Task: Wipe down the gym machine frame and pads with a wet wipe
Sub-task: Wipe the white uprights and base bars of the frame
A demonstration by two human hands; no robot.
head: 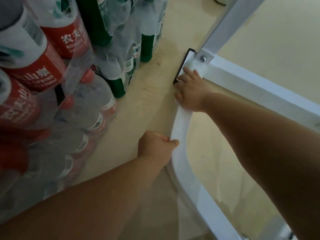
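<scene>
The white metal frame [181, 167] of the gym machine lies low over the floor, with a curved base bar, a cross bar [259, 87] and an upright post [223, 26] bolted at the corner. My left hand [155, 148] grips the curved base bar, thumb over its top. My right hand [188, 89] reaches to the corner joint and presses a white wet wipe [197, 66] against the frame beside a black end cap [181, 66]. Most of the wipe is hidden under my fingers.
Shrink-wrapped packs of water bottles [52, 84] with red labels, and green-labelled bottles [121, 49], stand stacked on the left, close to the frame's corner. A strip of beige floor [138, 110] runs between the bottles and the frame.
</scene>
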